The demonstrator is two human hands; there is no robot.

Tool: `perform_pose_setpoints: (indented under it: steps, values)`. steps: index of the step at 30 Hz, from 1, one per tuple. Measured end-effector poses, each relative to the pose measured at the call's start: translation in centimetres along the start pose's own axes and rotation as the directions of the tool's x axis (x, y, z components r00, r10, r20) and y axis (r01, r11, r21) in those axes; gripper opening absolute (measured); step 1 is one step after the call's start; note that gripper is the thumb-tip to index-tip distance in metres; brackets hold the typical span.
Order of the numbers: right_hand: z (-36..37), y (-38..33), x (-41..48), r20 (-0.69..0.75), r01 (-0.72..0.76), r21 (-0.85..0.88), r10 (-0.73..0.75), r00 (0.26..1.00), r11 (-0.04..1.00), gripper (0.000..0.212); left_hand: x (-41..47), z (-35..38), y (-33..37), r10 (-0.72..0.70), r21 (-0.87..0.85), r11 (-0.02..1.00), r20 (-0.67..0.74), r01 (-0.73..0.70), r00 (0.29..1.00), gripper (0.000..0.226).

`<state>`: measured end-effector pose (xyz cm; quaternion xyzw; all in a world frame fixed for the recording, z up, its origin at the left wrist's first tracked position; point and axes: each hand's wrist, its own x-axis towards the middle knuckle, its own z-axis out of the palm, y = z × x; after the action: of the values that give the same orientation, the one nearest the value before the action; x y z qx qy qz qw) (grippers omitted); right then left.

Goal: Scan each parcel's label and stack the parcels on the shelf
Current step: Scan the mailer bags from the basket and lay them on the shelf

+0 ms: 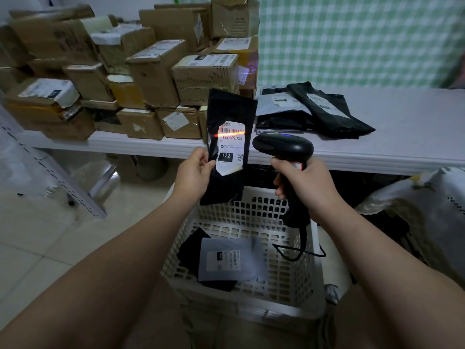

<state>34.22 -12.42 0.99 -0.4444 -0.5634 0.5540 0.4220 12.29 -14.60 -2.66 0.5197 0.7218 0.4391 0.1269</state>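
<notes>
**Red line on the label**

From the head camera, our left hand (195,170) pinches the black parcel (227,114) upright above the white basket (314,248). Our right hand (305,187) grips the scanner (284,147) just beside it. A red line crosses the label (231,149).

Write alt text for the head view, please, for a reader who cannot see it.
The left hand holds up a black parcel while the right hand aims a scanner whose red line crosses the label. Below is a white basket with more parcels; boxes stand on the shelf.
</notes>
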Motion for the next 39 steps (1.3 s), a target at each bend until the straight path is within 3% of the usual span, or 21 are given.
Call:
perform_pose_setpoints:
  steps: [3, 7, 13, 16, 19, 22, 24, 26, 28, 31, 33, 36, 39]
  values:
    - [-0.2, 0.3, 0.5, -0.012, 0.022, -0.039, -0.023, 1.000, 0.999, 0.019, -0.9, 0.1, 1.2, 0.096, 0.038, 0.995, -0.001, -0.095, 0.995, 0.017]
    - [-1.4, 0.7, 2.4, -0.171, 0.059, 0.009, -0.056, 0.984, 0.998, 0.015, -1.4, 1.1, 3.0, 0.224, 0.019, 0.974, 0.025, -0.225, 0.974, 0.017]
    - [-4.7, 0.5, 6.0, -0.418, 0.141, 0.117, -0.080, 0.905, 0.983, 0.017, 4.0, 5.6, 9.9, 0.269, -0.168, 0.949, -0.008, -0.267, 0.963, 0.025]
    - [-5.8, 0.1, 7.6, -0.478, 0.180, 0.272, -0.030, 0.878, 0.945, 0.017, 9.4, 8.4, 13.3, 0.148, -0.219, 0.964, -0.018, -0.148, 0.989, 0.033]
    - [-6.6, 0.5, 9.0, -0.505, 0.171, 0.272, -0.011, 0.863, 0.947, 0.021, 13.0, 11.1, 14.3, -0.070, -0.190, 0.979, 0.043, 0.077, 0.997, 0.007]
    - [-7.5, 1.4, 10.1, -0.530, 0.145, 0.204, -0.016, 0.848, 0.968, 0.024, 13.3, 12.7, 13.6, -0.351, -0.252, 0.891, 0.143, 0.377, 0.926, 0.047]
    - [-7.9, 1.7, 10.7, -0.541, 0.151, 0.170, -0.037, 0.840, 0.974, 0.026, 12.5, 13.0, 12.8, -0.401, -0.343, 0.820, 0.226, 0.457, 0.888, 0.074]
    - [-8.1, 1.9, 11.0, -0.536, 0.159, 0.127, -0.067, 0.841, 0.979, 0.029, 11.2, 13.4, 11.7, -0.356, -0.477, 0.739, 0.321, 0.475, 0.878, 0.081]
    - [-7.9, 2.1, 11.1, -0.529, 0.170, 0.117, -0.083, 0.845, 0.979, 0.022, 10.0, 13.5, 11.4, -0.280, -0.551, 0.716, 0.337, 0.429, 0.899, 0.070]
    - [-7.1, 2.1, 10.8, -0.506, 0.177, 0.103, -0.101, 0.857, 0.979, 0.029, 10.5, 12.9, 11.9, -0.183, -0.523, 0.824, 0.118, 0.218, 0.976, 0.039]
    - [-6.7, 1.9, 10.7, -0.488, 0.194, 0.106, -0.119, 0.865, 0.975, 0.029, 11.7, 12.3, 11.9, -0.188, -0.537, 0.826, 0.026, 0.172, 0.982, 0.022]
    - [-6.2, 1.6, 10.6, -0.436, 0.202, 0.084, -0.147, 0.888, 0.976, 0.026, 12.2, 11.9, 11.0, -0.279, -0.564, 0.783, 0.058, 0.263, 0.958, 0.028]
    - [-6.1, 2.0, 10.3, -0.352, 0.188, -0.017, -0.182, 0.918, 0.982, 0.027, 10.7, 11.3, 10.0, -0.247, -0.527, 0.806, 0.112, 0.269, 0.962, 0.037]
